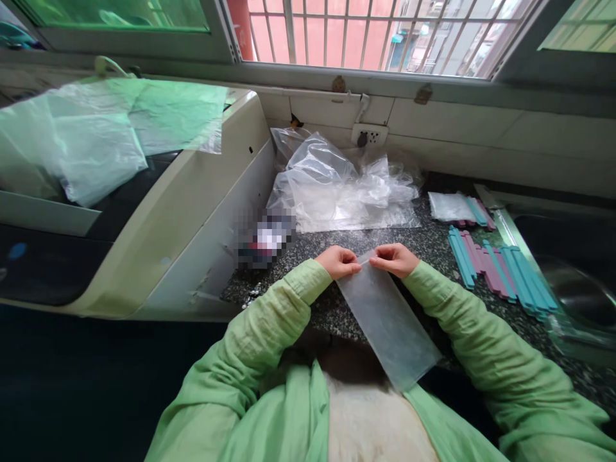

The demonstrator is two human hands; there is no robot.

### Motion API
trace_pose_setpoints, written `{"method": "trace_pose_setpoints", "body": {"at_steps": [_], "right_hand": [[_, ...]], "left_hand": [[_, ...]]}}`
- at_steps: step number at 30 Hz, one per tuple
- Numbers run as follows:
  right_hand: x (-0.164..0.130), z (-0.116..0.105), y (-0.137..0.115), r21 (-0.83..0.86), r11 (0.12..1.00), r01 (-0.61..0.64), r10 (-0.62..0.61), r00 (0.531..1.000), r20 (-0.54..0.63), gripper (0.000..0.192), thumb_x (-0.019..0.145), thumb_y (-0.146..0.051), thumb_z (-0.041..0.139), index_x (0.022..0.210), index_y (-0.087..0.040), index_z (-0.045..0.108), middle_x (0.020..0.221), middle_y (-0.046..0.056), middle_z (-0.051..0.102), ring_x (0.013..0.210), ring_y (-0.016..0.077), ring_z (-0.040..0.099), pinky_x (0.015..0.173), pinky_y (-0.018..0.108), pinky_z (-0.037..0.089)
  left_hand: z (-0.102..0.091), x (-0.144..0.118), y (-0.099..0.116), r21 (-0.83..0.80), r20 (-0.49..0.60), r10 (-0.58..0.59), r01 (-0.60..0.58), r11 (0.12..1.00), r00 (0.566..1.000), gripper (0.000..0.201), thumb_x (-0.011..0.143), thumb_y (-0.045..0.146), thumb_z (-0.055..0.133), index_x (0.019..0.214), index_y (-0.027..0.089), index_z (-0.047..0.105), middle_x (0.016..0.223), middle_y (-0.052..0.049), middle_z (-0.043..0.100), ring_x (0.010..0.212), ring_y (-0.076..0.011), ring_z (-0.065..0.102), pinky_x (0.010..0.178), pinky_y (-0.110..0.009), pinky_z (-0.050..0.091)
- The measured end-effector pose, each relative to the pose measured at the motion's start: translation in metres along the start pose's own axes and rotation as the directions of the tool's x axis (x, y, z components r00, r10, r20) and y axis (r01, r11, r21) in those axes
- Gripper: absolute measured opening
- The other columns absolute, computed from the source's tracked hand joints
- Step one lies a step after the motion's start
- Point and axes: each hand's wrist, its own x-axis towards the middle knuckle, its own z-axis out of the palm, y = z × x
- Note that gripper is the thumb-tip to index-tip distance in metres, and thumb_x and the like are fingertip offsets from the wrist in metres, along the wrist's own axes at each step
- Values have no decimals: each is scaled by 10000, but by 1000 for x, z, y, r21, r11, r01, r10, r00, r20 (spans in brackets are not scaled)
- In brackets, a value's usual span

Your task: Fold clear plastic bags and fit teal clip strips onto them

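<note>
A frosted, see-through plastic bag (387, 321) hangs slanting from both hands, its lower end reaching past the counter edge toward my body. My left hand (338, 262) pinches the bag's top edge at its left corner, thumb against fingers. On the same edge, a short gap to the right, my right hand (394, 259) is closed in a pinch too. The bag looks flat, and whether its mouth is parted cannot be made out. Just behind the hands lies a heap of clear plastic bags (332, 186) on the speckled counter (317, 247).
Teal and pink plastic strips (500, 269) lie in a row at the right, with a small clear packet (450, 207) behind them. A metal sink (577, 276) is at far right. Left stands a bulky beige machine (212, 186) with plastic sheets (101, 154) on top.
</note>
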Motion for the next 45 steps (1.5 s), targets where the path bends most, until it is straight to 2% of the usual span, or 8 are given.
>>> {"method": "trace_pose_setpoints", "body": {"at_steps": [13, 22, 27, 32, 37, 45], "right_hand": [[-1, 0, -2, -3, 999, 43, -43, 996, -73, 516, 580, -636, 580, 482, -168, 385, 484, -55, 295, 483, 51, 278, 461, 229, 201], [-2, -5, 4, 11, 997, 74, -68, 962, -264, 462, 578, -603, 595, 526, -155, 492, 509, -28, 391, 512, 79, 331, 493, 245, 257], [-4, -7, 8, -21, 997, 75, -78, 969, -233, 432, 625, -569, 576, 531, -157, 484, 516, -30, 382, 517, 78, 329, 503, 244, 260], [-4, -6, 6, -27, 998, 63, -67, 982, -174, 436, 613, -568, 588, 523, -166, 444, 508, -46, 334, 496, 65, 306, 473, 230, 239], [-4, 0, 0, -69, 997, 45, -55, 986, -159, 417, 596, -557, 597, 602, -146, 524, 513, -35, 389, 489, 68, 331, 454, 224, 251], [-3, 0, 3, -129, 987, 94, -121, 968, -220, 348, 633, -487, 572, 552, -155, 507, 477, -42, 370, 467, 60, 310, 437, 216, 247]], "left_hand": [[-1, 1, 4, -75, -29, -9, 7, 997, 1000, 304, 550, 379, 693, 528, 117, 541, 404, 64, 472, 411, -39, 385, 422, -178, 280], [-10, -3, 9, -107, -163, -46, 29, 994, 986, 251, 582, 327, 684, 580, 108, 562, 418, 50, 491, 384, -39, 390, 400, -178, 281], [-12, -3, 8, -119, -203, -28, 4, 993, 979, 217, 574, 279, 685, 560, 110, 549, 400, 59, 471, 388, -36, 393, 426, -175, 303], [-11, -3, 6, -127, -113, -8, -7, 992, 994, 233, 582, 291, 683, 540, 108, 544, 403, 55, 471, 405, -43, 406, 455, -185, 318], [-8, -1, 3, -82, -69, 3, -9, 997, 998, 206, 587, 272, 680, 566, 102, 563, 420, 51, 494, 423, -50, 426, 460, -182, 314], [-7, -1, 4, -80, -144, -10, -1, 997, 990, 226, 579, 296, 687, 577, 102, 571, 415, 47, 496, 411, -53, 427, 440, -183, 304]]}}
